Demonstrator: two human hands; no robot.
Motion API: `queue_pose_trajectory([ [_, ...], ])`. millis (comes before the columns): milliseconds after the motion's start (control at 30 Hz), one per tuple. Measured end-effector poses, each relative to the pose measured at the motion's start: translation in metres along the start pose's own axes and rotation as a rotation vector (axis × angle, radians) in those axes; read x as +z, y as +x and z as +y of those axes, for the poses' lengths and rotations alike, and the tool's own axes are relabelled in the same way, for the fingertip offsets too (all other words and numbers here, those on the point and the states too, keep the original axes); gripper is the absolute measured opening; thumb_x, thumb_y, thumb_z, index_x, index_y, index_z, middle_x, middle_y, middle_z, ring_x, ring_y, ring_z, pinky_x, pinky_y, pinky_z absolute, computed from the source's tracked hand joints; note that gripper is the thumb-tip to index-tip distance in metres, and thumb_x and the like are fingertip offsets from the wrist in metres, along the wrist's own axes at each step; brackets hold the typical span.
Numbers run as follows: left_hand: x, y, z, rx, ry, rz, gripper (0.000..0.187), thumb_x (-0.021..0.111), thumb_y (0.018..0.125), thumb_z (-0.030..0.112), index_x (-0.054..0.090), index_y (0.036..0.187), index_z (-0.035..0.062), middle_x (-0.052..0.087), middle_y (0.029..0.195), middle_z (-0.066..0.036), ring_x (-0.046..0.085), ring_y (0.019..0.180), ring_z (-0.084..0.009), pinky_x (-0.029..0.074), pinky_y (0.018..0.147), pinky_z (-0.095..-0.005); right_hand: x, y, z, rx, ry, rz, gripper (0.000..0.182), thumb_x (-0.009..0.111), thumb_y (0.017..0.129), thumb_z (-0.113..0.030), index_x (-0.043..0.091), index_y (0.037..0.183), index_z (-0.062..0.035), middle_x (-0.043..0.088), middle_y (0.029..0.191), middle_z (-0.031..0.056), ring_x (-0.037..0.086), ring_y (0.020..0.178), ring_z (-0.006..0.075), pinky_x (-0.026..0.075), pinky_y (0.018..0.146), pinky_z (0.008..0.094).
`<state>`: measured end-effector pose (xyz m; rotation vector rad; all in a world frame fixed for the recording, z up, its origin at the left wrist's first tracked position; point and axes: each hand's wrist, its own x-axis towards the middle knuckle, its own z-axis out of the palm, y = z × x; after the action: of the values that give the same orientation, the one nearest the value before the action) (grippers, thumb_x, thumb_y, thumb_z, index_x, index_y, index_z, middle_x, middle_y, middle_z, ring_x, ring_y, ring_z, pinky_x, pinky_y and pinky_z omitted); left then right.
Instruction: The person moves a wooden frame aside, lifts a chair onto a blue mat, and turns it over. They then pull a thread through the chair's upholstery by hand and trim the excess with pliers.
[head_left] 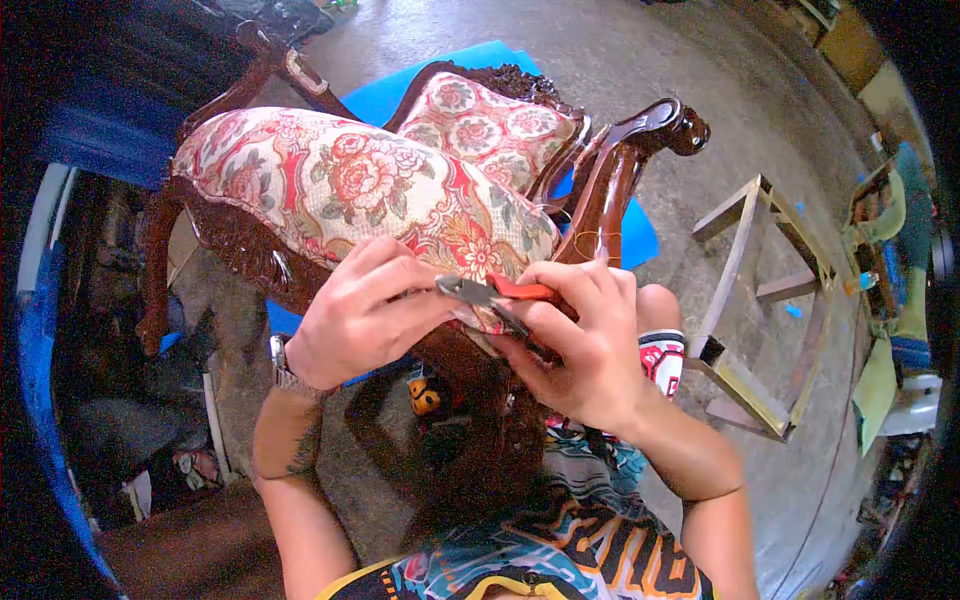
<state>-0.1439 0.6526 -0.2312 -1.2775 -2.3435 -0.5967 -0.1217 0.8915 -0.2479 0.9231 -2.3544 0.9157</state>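
Observation:
My right hand (pixel 590 345) is closed around red-handled cutting pliers (pixel 480 291), their dark jaws pointing left. Close to the jaws, my left hand (pixel 365 315) has its fingers pinched together at the front edge of the seat; whatever is between them is hidden. Both hands are over the front corner of a carved wooden chair (pixel 610 195) with a glossy dark brown frame. Its padded seat (pixel 350 180) is covered in cream fabric with red flowers, and the backrest (pixel 480 125) behind wears matching fabric.
A blue sheet (pixel 405 85) lies on the concrete floor (pixel 650 60) beneath the chair. To the right stands a bare rectangular frame (pixel 735 270). An orange and black object (pixel 424 397) is below my hands. Assorted items line the right edge.

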Motion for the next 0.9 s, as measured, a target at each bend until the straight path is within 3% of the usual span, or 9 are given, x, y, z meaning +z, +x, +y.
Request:
queue_pose_trajectory([
  [167,-0.006,-0.001,0.002,-0.115,-0.134,-0.085,0.033,0.077,0.065,0.006,0.063,0.095,0.0068,0.056,0.089,-0.009,0.057,0.082,-0.0277,0.049,0.073,-0.0375,-0.002,0.002,0.005,-0.094,0.028,-0.115,0.018,0.077,0.064,-0.016,0.066,0.078,-0.0127,0.062,0.105,-0.0001,0.056,0.088,0.0217,0.037,0.077,0.0383],
  [200,-0.009,0.002,0.002,-0.109,-0.123,-0.096,0.033,0.077,0.065,0.006,0.063,0.095,0.0068,0.055,0.089,-0.009,0.057,0.083,-0.0282,0.049,0.074,-0.0377,-0.002,0.002,0.008,-0.129,0.042,-0.176,0.024,0.068,0.063,-0.019,0.065,0.087,-0.0142,0.060,0.111,0.0011,0.056,0.096,0.0217,0.040,0.080,0.0400],
  [233,-0.010,0.005,0.002,-0.105,-0.113,-0.107,0.033,0.077,0.065,0.007,0.064,0.095,0.0069,0.055,0.090,-0.010,0.057,0.084,-0.0287,0.049,0.075,-0.0379,-0.002,0.004,0.009,-0.139,0.041,-0.195,0.024,0.068,0.063,-0.019,0.065,0.087,-0.0143,0.060,0.112,0.0012,0.056,0.096,0.0217,0.040,0.080,0.0398],
  [400,0.004,-0.015,0.005,-0.023,-0.105,-0.062,0.030,0.076,0.068,0.011,0.067,0.095,0.0042,0.061,0.115,-0.008,0.055,0.112,-0.0326,0.048,0.090,-0.0482,-0.004,0.013,0.005,-0.137,0.040,-0.268,0.023,0.067,0.066,-0.019,0.066,0.088,-0.0141,0.061,0.109,0.0024,0.057,0.096,0.0224,0.041,0.079,0.0396],
  [533,0.014,-0.023,0.012,-0.115,-0.111,0.028,0.029,0.072,0.072,0.013,0.070,0.099,0.0041,0.061,0.116,-0.008,0.054,0.116,-0.0326,0.047,0.095,-0.0487,-0.010,0.015,0.004,-0.071,0.040,-0.340,0.022,0.068,0.068,-0.015,0.067,0.090,-0.0132,0.062,0.111,0.0045,0.057,0.098,0.0249,0.042,0.082,0.0409],
  [600,0.011,-0.025,0.010,-0.029,-0.036,-0.046,0.027,0.072,0.074,0.013,0.072,0.101,0.0073,0.061,0.118,-0.007,0.055,0.115,-0.0337,0.048,0.095,-0.0510,-0.026,0.019,-0.001,-0.007,0.008,-0.368,0.026,0.072,0.063,-0.005,0.063,0.087,-0.0075,0.062,0.114,0.0095,0.057,0.097,0.0296,0.041,0.086,0.0408],
  [700,0.013,-0.030,0.008,0.025,-0.007,-0.026,0.022,0.070,0.076,0.013,0.073,0.097,0.0080,0.063,0.117,-0.006,0.056,0.116,-0.0349,0.049,0.095,-0.0524,-0.052,0.026,0.001,0.056,-0.187,-0.447,0.025,0.069,0.065,-0.002,0.062,0.089,-0.0054,0.059,0.126,0.0137,0.056,0.104,0.0312,0.041,0.089,0.0408],
  [900,0.017,-0.034,0.003,0.043,-0.059,0.037,0.025,0.069,0.075,0.013,0.072,0.099,0.0078,0.063,0.116,-0.007,0.056,0.117,-0.0350,0.050,0.093,-0.0521,-0.067,0.063,-0.026,-0.161,-0.436,-0.843,0.023,0.064,0.070,-0.008,0.061,0.091,-0.0036,0.055,0.132,0.0165,0.055,0.110,0.0316,0.042,0.091,0.0419],
])
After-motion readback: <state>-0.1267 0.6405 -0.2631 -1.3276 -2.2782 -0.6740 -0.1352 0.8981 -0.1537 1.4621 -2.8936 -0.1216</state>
